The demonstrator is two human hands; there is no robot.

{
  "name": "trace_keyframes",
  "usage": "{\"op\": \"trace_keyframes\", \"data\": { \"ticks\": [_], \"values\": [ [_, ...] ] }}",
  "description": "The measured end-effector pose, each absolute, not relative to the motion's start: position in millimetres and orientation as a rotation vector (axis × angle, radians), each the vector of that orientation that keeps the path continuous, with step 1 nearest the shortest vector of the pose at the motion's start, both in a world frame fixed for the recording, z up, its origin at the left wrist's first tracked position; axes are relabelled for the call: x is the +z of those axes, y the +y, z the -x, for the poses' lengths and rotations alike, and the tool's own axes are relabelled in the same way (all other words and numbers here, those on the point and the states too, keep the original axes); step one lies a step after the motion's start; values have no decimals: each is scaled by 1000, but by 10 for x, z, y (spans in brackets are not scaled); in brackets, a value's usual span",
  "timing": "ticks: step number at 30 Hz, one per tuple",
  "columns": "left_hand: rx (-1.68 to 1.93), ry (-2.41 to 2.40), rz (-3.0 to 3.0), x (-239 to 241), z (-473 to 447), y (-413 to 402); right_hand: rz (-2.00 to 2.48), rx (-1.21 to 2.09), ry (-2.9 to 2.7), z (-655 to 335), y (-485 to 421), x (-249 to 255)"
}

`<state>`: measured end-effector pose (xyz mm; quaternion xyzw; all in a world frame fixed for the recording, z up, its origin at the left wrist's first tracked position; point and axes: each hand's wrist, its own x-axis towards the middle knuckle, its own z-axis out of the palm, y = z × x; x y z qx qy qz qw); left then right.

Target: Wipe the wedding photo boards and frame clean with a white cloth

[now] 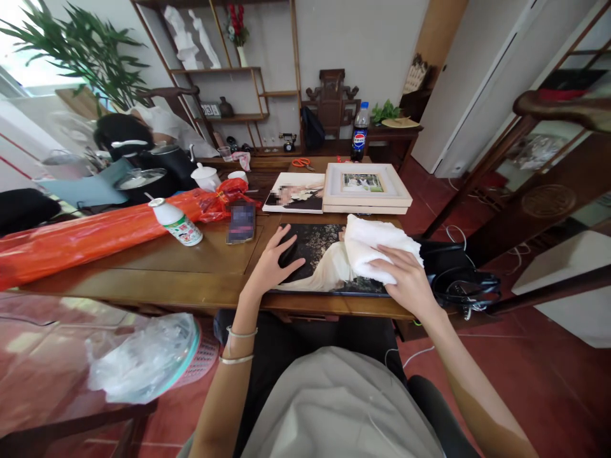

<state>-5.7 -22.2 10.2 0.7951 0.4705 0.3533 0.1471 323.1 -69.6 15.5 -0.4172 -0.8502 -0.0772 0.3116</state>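
Note:
A dark photo panel (319, 254) with a pale gown pictured on it lies flat on the wooden table, close to its front edge. Spread across the panel's left side, my left hand (275, 264) rests with fingers apart and holds nothing. My right hand (403, 277) grips a bunched white cloth (377, 238) over the panel's right part. The cloth covers some of the picture, and my fingertips partly sink into its folds.
Behind the panel are another photo print (296, 194), stacked white frames (367, 191), orange-handled scissors (303, 163) and a cola bottle (360, 133). To the left are a phone (241, 222), a white bottle (176, 222) and a long orange-wrapped bundle (95, 232). A black bag (453, 267) sits right.

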Motion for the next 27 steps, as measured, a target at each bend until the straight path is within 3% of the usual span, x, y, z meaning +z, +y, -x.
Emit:
{"op": "trace_keyframes", "data": {
  "ticks": [10,18,27],
  "values": [
    [1026,1285,-2259,15,87,-197,1006,-241,-2263,-3281,-707,142],
    [1077,1247,-2343,-16,110,-94,756,-668,-1820,-3415,-758,440],
    [1011,1476,-2363,44,12,-55,957,-278,-2312,-3353,-578,205]
  ]
}}
